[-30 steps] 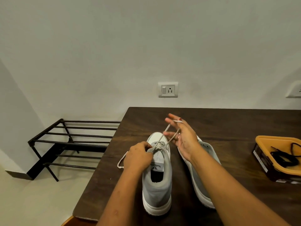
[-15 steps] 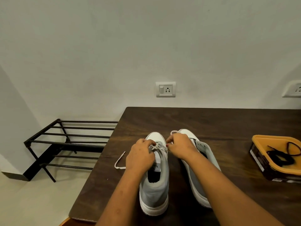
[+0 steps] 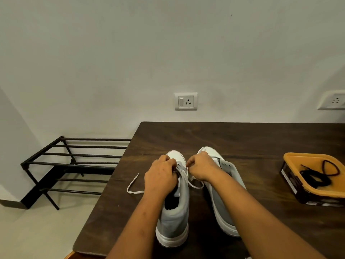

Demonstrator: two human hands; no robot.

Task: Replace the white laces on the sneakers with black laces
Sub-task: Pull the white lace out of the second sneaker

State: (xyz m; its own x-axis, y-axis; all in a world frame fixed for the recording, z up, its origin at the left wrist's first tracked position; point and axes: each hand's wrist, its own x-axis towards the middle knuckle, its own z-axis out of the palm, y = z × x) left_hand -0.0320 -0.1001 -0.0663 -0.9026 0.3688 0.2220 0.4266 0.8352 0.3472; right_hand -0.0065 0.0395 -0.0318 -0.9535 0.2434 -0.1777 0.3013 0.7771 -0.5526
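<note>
- Whereas a second ago the right hand point(image 3: 202, 166) was raised toward twelve o'clock, drawing a length of white lace point(image 3: 133, 189) up out of the left sneaker point(image 3: 175, 217), it has now dropped back to the eyelets, almost touching the left hand point(image 3: 161, 176).
- That suggests one crossing has come free and the next is being picked at. Loose lace ends lie on the table point(image 3: 242, 139) at nine and three o'clock of the shoe, so unlacing looks partly done.
- Both forearms reach in from six o'clock, hands palm down over the shoe's front.
- Left fingers are tightly curled and appear to grip the lace at the eyelets. The right thumb and forefinger pinch it; the other fingers are folded in.
- The right sneaker point(image 3: 224, 206) stands just beside the left, toes toward twelve o'clock.
- Black laces point(image 3: 317, 176) lie coiled in an orange tray point(image 3: 291, 157) at three o'clock, well apart.
</note>
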